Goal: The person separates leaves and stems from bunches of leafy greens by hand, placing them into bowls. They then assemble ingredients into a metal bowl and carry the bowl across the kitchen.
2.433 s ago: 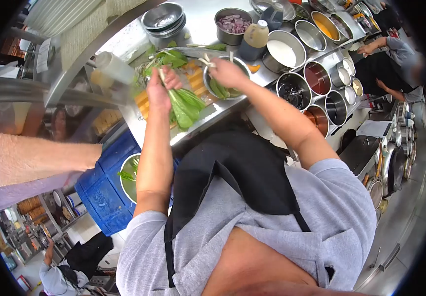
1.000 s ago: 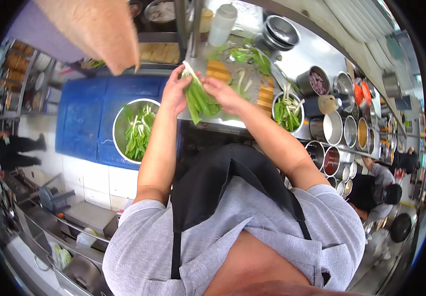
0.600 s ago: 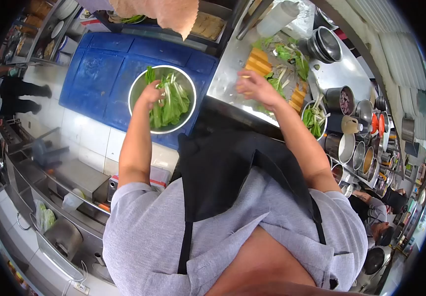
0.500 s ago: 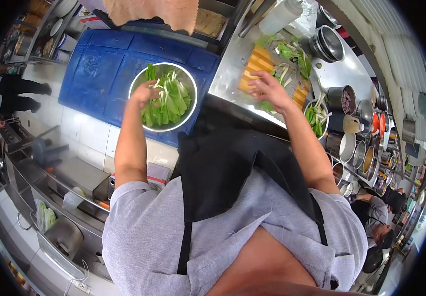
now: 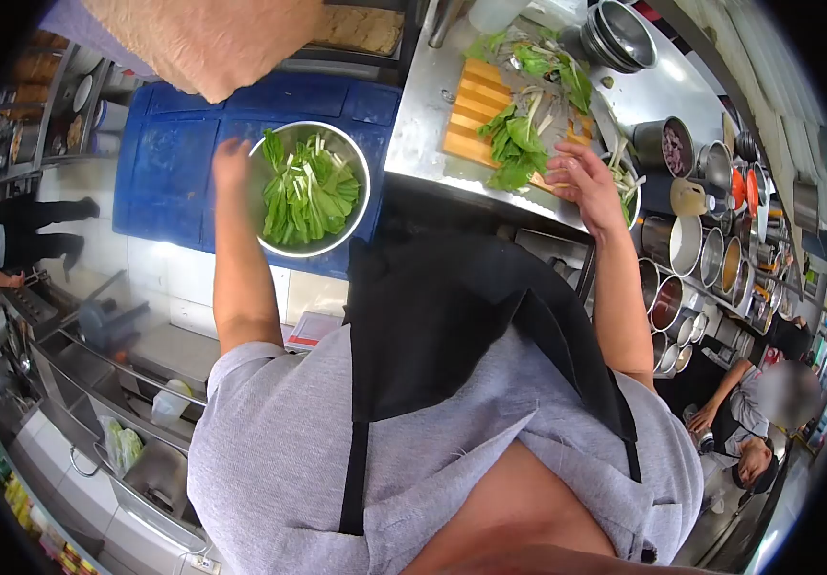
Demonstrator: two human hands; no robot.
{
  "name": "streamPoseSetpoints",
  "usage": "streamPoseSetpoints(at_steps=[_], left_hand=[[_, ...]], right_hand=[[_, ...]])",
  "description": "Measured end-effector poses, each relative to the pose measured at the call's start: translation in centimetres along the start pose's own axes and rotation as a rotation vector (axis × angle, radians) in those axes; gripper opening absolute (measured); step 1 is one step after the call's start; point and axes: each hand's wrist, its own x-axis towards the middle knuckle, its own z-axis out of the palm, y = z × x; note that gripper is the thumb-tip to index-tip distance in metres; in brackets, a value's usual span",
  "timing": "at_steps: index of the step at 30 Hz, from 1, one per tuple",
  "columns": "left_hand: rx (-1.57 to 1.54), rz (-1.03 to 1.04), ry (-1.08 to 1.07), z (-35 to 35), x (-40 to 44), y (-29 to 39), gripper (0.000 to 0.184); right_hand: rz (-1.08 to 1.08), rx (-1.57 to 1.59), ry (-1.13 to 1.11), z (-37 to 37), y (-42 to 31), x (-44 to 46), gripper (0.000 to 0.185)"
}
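A steel bowl (image 5: 363, 196) full of leafy greens (image 5: 308, 196) stands on a blue lid-like surface (image 5: 178, 144). Just outside the bowl's left rim is my left hand (image 5: 232, 165), smeared by motion, so its fingers are unclear. My right hand (image 5: 589, 187) hovers by the counter's front edge with its fingers curved and apart, holding nothing I can see. Close to its left, a bunch of greens (image 5: 519, 149) lies across the wooden cutting board (image 5: 476, 110). More leaves and pale stems (image 5: 552, 67) are spread behind that bunch. A second bowl of greens (image 5: 632, 196) sits partly hidden behind my right hand.
Nested steel bowls (image 5: 624, 36) stand at the back of the steel counter (image 5: 423, 144). To the right are a pot with purplish pieces (image 5: 663, 144) and several other pots (image 5: 687, 244). Co-workers (image 5: 739, 412) are at lower right; another person (image 5: 11, 240) is far left.
My left hand has moved left, from over the bowl to outside its rim. My right hand has shifted right, away from the board. A bunch of greens shows more fully on the board.
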Motion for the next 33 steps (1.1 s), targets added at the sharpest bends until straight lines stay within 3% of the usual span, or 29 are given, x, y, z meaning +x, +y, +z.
streamPoseSetpoints(at_steps=[2,5,7,9,12,14,15,17,19,26,28,29,31,32,33], left_hand=[[-0.038,0.108,-0.064,4.0,-3.5,4.2,0.037],[-0.342,0.226,-0.289,11.0,-11.0,13.1,0.03],[-0.336,0.413,-0.426,15.6,-15.6,19.3,0.029],[-0.214,0.67,-0.437,19.8,-19.0,24.6,0.025],[-0.169,0.694,-0.493,24.4,-22.2,31.6,0.023],[0.137,0.794,-0.456,27.3,-22.5,34.5,0.03],[0.143,0.807,-0.464,28.9,-22.6,34.9,0.03],[0.467,0.769,-0.551,31.9,-22.9,35.2,0.034],[0.53,0.778,-0.608,32.7,-25.5,35.3,0.033],[0.821,0.863,-0.41,37.6,-25.7,32.5,0.039],[0.769,0.666,-0.577,36.0,-25.6,34.2,0.039],[0.779,0.685,-0.58,35.4,-24.9,34.1,0.039],[0.107,0.662,-0.769,34.1,-24.2,33.8,0.029],[0.116,0.675,-0.777,33.8,-24.7,33.8,0.029],[-0.116,0.58,-0.9,32.7,-26.0,34.7,0.026]], right_hand=[[0.015,0.033,0.094,-1.9,1.1,-0.9,0.03],[0.005,0.092,0.164,-4.3,2.1,-2.8,0.029],[-0.013,0.109,0.228,-5.5,2.0,-4.2,0.029],[-0.036,0.139,0.271,-7.3,2.3,-4.9,0.029],[-0.074,0.168,0.336,-8.9,2.9,-5.8,0.027],[-0.09,0.179,0.357,-9.5,3.7,-6.2,0.026],[-0.094,0.19,0.368,-9.6,4.4,-6.5,0.026],[-0.068,0.202,0.35,-9.5,5.3,-7.1,0.026],[-0.057,0.22,0.38,-9.5,5.8,-7.9,0.025],[-0.047,0.232,0.386,-11.3,8.0,-9.6,0.026],[-0.084,0.23,0.417,-12.1,7.7,-9.9,0.025],[-0.111,0.223,0.438,-12.4,7.8,-10.0,0.024],[-0.13,0.221,0.436,-13.2,7.2,-10.0,0.026],[-0.184,0.059,0.447,-13.1,6.0,-9.8,0.029],[-0.235,-0.106,0.455,-12.9,5.2,-9.5,0.032]])
